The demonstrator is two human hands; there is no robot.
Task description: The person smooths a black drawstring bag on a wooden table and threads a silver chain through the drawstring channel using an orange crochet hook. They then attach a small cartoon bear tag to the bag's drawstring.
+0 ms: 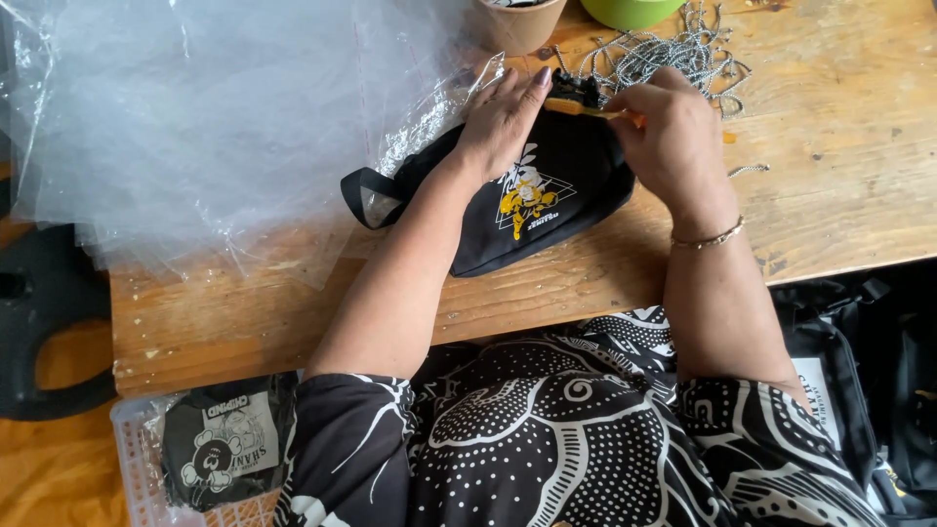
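A small black bag (547,200) lies flat on the wooden desk (839,185), close to the person. The left hand (503,122) presses down on it with flat, open fingers, so it does not slide. The right hand (673,137) pinches a little orange thing (586,109) at the bag's top edge. Clear plastic sheets (195,117) lie to the left. Thin metal chains (664,49) sit in a heap behind the hands. The desk is old and scratched.

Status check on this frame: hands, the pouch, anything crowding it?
Left hand flat on black pouch. Right hand pinching an orange piece at its top edge. Chain pile and plastic sheets close by, none covering the pouch.
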